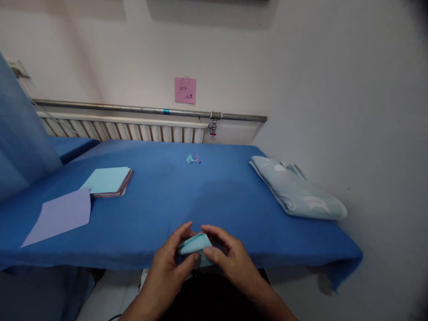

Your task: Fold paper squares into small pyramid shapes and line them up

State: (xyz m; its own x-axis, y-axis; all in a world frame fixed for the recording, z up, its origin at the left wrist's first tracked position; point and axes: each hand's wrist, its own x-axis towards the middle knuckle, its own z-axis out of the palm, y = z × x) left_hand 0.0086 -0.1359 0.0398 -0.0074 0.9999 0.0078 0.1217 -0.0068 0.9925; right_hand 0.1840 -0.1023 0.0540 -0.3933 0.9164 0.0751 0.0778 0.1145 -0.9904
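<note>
A small folded piece of light teal paper (pixel 195 244) is held at the front edge of the blue-covered table (pixel 150 214). My left hand (pixel 172 258) grips its left side, thumb in front and fingers behind. On the right side, my right hand (pixel 230 256) holds the same paper between thumb and curled fingers. Part of the paper's lower portion is hidden by the thumbs. Farther back lies a small folded teal and purple paper piece (pixel 193 159).
A stack of coloured paper topped with teal (pixel 107 180) and a loose purple sheet (pixel 62 216) lie at the left. A folded pale green blanket (pixel 297 189) is at the right. Behind the table are a radiator (pixel 133 129), a pipe and a pink note (pixel 185 90).
</note>
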